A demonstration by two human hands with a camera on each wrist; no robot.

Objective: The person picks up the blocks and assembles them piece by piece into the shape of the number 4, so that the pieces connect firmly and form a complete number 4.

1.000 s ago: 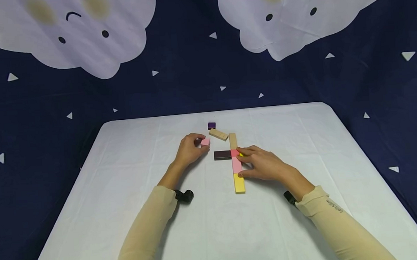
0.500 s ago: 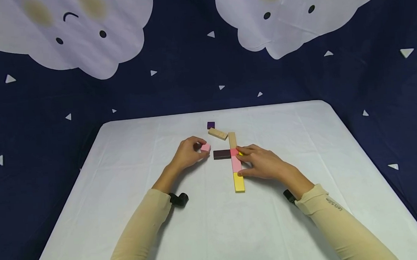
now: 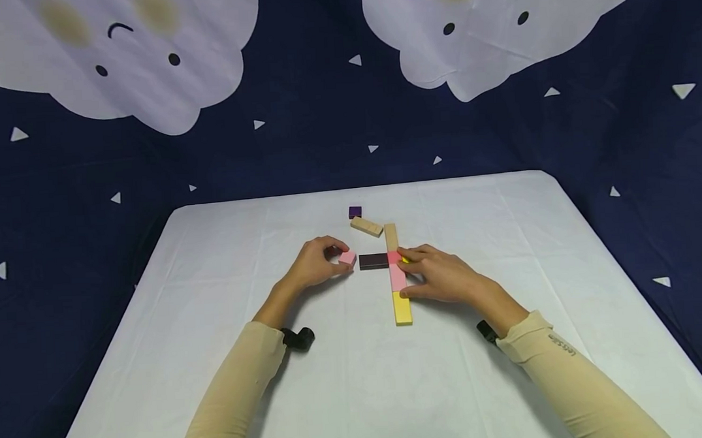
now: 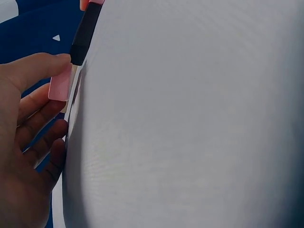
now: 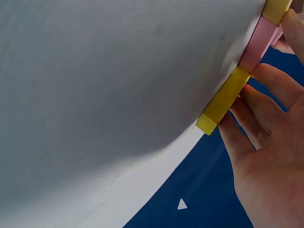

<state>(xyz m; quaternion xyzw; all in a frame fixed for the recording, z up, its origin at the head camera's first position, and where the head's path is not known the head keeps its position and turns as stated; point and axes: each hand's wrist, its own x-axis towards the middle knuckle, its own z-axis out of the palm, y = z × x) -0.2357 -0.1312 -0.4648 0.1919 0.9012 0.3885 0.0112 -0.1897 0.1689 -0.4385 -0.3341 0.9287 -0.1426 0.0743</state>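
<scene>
My left hand [image 3: 314, 265] pinches a pink block [image 3: 347, 257] between thumb and index finger, just left of a dark brown block [image 3: 373, 262]. That brown block meets the side of a straight row: a natural wood block [image 3: 391, 237] at the far end, a deeper pink one [image 3: 393, 257], a light pink one [image 3: 397, 277] and a yellow one [image 3: 402, 310] nearest me. Fingers of my right hand [image 3: 442, 275] rest against the row's right side. Another yellow block [image 5: 223, 100] sticks out there along my fingers, mostly hidden by the hand in the head view.
Beyond the row's left side lie a loose wood block [image 3: 366, 227] at a slant and a small dark purple block [image 3: 355, 212]. A white cloth [image 3: 346, 382] covers the table. Behind its far edge hangs a navy curtain [image 3: 301, 159] with clouds.
My left hand has brought the pink block nearer to me, level with the dark brown block's left end. My right hand and the row stay in place.
</scene>
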